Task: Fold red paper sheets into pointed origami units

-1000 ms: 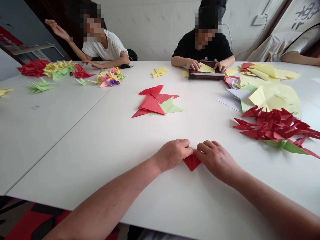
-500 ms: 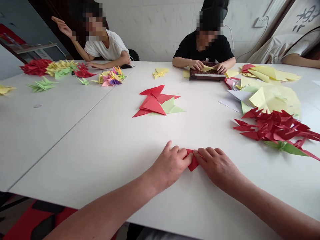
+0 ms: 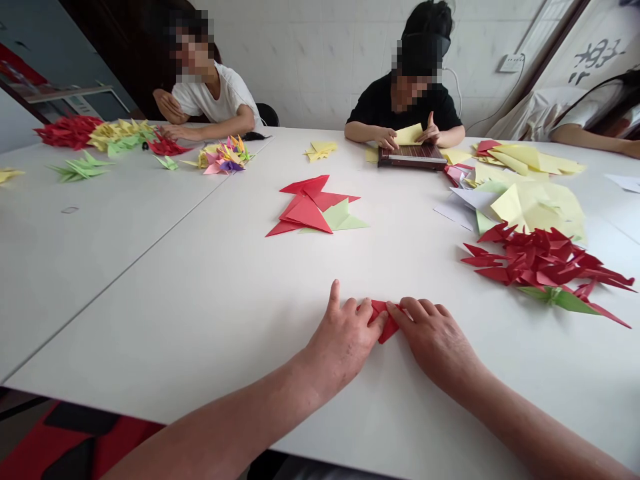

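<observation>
A small piece of folded red paper (image 3: 388, 331) lies on the white table (image 3: 210, 293) close in front of me, its lower corner pointing toward me. My left hand (image 3: 345, 333) presses its left side with thumb and fingers, the little finger sticking up. On the other side my right hand (image 3: 434, 335) holds the paper down, fingers bent over its edge. Both thumbs meet near the middle of the sheet, and the hands cover much of it. Farther forward lie folded red papers (image 3: 307, 212) partly over a folded light-green paper (image 3: 344, 215).
To the right sit a heap of red folded pieces (image 3: 543, 257), a green one (image 3: 560, 298) and loose yellow sheets (image 3: 543, 200). Across the table a person in black (image 3: 375, 100) folds yellow paper on a dark board (image 3: 413, 155). A person in white (image 3: 235, 90) sits by coloured piles (image 3: 123, 133).
My hands stay on the red paper, and the left little finger stands straighter. Across the table, the person in white lowers a raised hand; the person in black lifts part of the yellow paper.
</observation>
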`<action>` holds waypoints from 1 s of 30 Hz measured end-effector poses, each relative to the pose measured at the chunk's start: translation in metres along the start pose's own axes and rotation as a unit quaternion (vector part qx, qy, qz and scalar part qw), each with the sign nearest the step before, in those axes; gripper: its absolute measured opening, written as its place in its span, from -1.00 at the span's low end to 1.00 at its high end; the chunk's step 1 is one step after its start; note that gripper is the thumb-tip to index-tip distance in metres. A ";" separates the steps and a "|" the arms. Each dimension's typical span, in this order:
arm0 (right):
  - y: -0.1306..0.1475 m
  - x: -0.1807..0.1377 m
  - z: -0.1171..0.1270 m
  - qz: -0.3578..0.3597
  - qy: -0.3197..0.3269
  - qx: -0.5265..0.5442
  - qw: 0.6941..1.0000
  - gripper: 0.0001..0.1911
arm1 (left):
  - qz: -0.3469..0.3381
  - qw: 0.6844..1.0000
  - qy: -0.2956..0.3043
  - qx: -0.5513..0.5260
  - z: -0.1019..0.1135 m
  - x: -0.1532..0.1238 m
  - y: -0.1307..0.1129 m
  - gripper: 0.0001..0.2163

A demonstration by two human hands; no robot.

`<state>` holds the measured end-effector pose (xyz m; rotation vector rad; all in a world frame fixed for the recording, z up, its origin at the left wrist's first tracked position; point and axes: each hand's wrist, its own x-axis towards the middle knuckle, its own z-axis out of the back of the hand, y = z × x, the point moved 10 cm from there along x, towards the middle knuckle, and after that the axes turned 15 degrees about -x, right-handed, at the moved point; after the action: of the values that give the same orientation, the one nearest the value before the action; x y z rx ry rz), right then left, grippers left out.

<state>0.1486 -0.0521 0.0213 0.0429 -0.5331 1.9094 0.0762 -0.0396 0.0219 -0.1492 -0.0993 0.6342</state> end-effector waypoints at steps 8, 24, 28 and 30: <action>0.000 0.001 0.001 -0.003 -0.011 0.016 1.000 -0.63 | 0.019 1.000 -0.018 -0.014 -0.003 -0.008 0.001 -0.36; -0.019 -0.009 0.003 -0.072 -0.085 0.100 0.989 -0.72 | 0.064 0.986 -0.079 -0.129 0.013 -0.001 0.026 -0.67; -0.018 -0.007 0.007 -0.057 -0.104 0.145 0.982 -0.76 | 0.093 0.966 -0.081 -0.225 0.014 0.014 0.043 -0.78; -0.020 -0.004 0.006 -0.065 -0.097 0.169 0.979 -0.77 | 0.100 0.953 -0.082 -0.273 0.012 0.022 0.049 -0.82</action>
<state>0.1663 -0.0524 0.0325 0.4779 -0.3186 1.8579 0.0640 0.0136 0.0268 -0.6482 -0.4256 0.8095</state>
